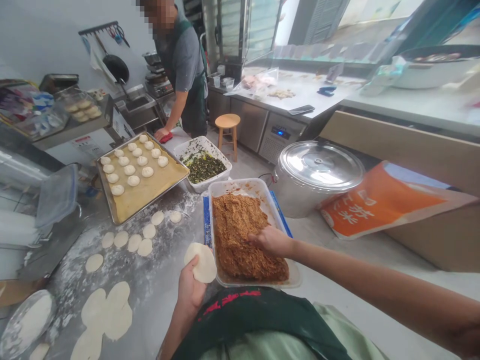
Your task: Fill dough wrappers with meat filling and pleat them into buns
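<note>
Over the tub point(240, 186), my right hand point(272, 241) lay half-open on brown filling point(232, 235), my left hand point(188, 290) cupping a dough round point(202, 262).

From where I'm watching, a sheet pan point(157, 192) of round dough balls sits on the floured counter point(157, 280), just beside a white tub point(198, 142) of dark green chopped filling. Beyond it, a co-worker point(183, 70) in a green apron rests a hand point(162, 134) on a red cloth point(167, 137). Off to my right, an orange printed sack point(382, 200) lies just beside a lidded steel stockpot point(318, 175), and a round wooden stool point(227, 122) stands near a steel under-counter fridge point(277, 135).
</note>
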`<act>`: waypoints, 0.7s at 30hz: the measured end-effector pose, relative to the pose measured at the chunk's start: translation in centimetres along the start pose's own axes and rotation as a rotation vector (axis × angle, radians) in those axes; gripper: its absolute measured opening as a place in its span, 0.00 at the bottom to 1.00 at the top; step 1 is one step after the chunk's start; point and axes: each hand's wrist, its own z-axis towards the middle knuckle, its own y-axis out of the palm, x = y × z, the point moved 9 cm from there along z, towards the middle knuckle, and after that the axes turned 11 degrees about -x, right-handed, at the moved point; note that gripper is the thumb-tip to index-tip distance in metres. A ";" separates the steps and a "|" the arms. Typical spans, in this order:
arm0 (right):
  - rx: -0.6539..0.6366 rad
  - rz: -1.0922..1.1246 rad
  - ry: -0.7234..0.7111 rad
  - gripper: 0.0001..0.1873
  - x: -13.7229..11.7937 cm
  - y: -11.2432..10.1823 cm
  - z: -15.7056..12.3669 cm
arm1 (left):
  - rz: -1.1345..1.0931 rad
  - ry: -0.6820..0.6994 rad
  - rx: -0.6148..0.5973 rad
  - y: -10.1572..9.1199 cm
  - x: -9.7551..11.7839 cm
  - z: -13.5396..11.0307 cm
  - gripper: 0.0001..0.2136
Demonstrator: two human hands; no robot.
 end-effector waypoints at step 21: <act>0.617 0.745 0.192 0.20 -4.9 -6.9 -4.5 | -0.149 0.037 -0.224 13.4 -2.8 1.9 0.15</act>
